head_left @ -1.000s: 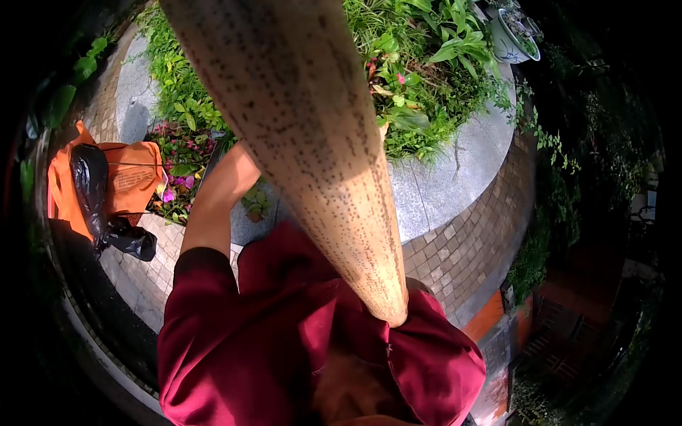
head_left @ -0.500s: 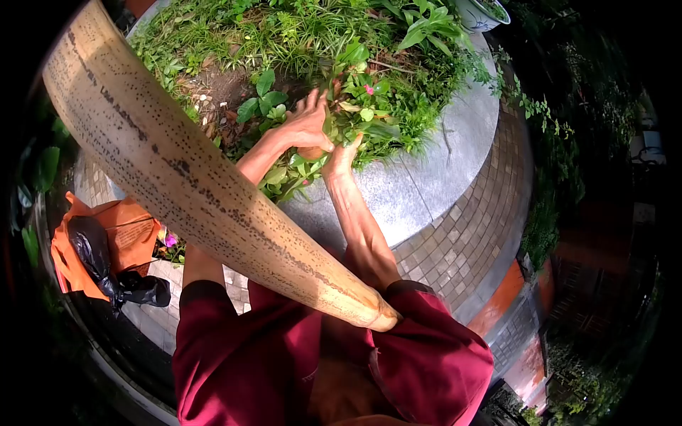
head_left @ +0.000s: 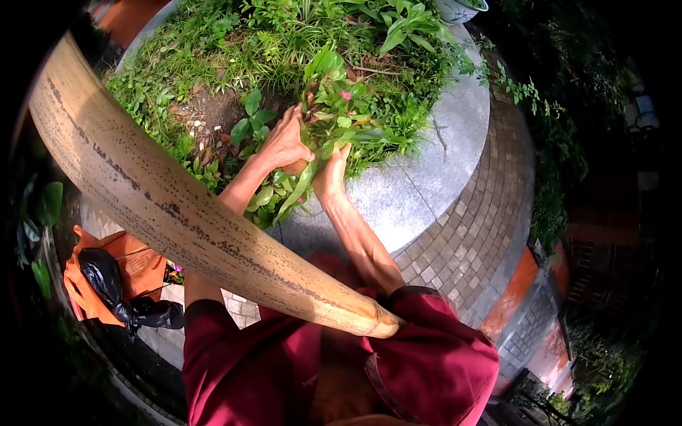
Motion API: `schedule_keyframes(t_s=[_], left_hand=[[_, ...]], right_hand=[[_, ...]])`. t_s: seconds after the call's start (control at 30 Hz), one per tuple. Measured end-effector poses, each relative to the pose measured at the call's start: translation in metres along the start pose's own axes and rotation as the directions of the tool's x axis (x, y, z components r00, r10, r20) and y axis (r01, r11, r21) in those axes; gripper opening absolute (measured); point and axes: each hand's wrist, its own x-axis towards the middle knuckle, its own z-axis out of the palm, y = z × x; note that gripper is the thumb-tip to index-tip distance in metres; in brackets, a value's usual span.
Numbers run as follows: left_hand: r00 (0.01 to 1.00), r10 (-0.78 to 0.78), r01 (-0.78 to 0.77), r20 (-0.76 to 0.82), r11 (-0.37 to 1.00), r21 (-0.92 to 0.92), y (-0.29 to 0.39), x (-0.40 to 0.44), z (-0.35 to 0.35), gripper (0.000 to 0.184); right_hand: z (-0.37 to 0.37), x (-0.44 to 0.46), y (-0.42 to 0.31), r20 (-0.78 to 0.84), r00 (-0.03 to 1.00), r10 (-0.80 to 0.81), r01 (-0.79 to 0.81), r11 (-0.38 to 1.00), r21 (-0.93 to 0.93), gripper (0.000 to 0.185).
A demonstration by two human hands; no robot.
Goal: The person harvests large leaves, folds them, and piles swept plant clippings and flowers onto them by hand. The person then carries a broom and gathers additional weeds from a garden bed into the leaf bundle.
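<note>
Both of my hands are at a leafy plant clump [head_left: 330,113] with pink flowers, at the edge of the planted bed. My left hand [head_left: 285,142] is bent around the clump's left side, beside a rounded brownish thing [head_left: 294,167], perhaps a root ball or pot. My right hand [head_left: 332,172] grips the clump's lower right side, its fingertips partly hidden by leaves. A thick speckled bamboo pole [head_left: 185,206] slants from the upper left down to my right shoulder, crossing over my left forearm.
Bare soil [head_left: 213,113] shows left of my hands. The bed has a grey stone rim [head_left: 455,135], with brick paving [head_left: 490,206] outside it. An orange bag [head_left: 135,266] and black plastic bag [head_left: 103,273] lie lower left. A white pot [head_left: 458,10] stands at the top.
The bamboo pole has swung left in view, uncovering my hands and the plants. Over the last half second, my hands and the clump have shifted slightly left and down in view.
</note>
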Motion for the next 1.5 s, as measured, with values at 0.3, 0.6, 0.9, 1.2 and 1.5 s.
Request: schedule_keyframes(t_s=[0.3,0.6,0.9,1.2,1.5], left_hand=[[0.993,0.015,-0.03,-0.117,0.991,-0.133,0.016,-0.008,-0.053,0.1],[0.994,0.064,-0.068,-0.085,0.997,-0.043,0.048,0.001,-0.105,0.096],[0.977,0.206,-0.197,-0.059,0.972,0.127,0.037,-0.014,-0.074,0.093],[0.974,-0.049,-0.026,0.22,0.946,0.324,0.044,-0.034,-0.038,0.122],[0.992,-0.015,-0.04,0.124,0.903,0.429,0.033,-0.037,-0.013,0.106]], right_hand=[[-0.003,-0.018,-0.027,-0.055,0.989,0.138,-0.142,0.986,-0.085,0.063],[-0.009,-0.021,-0.04,0.054,0.95,0.308,-0.306,0.951,-0.028,0.051],[0.001,-0.014,-0.037,0.198,0.9,0.387,-0.373,0.922,-0.108,0.052],[0.035,-0.039,-0.047,0.053,0.935,0.351,-0.343,0.932,-0.119,0.046],[0.014,-0.034,-0.021,-0.012,0.945,0.326,-0.325,0.941,-0.095,0.044]])
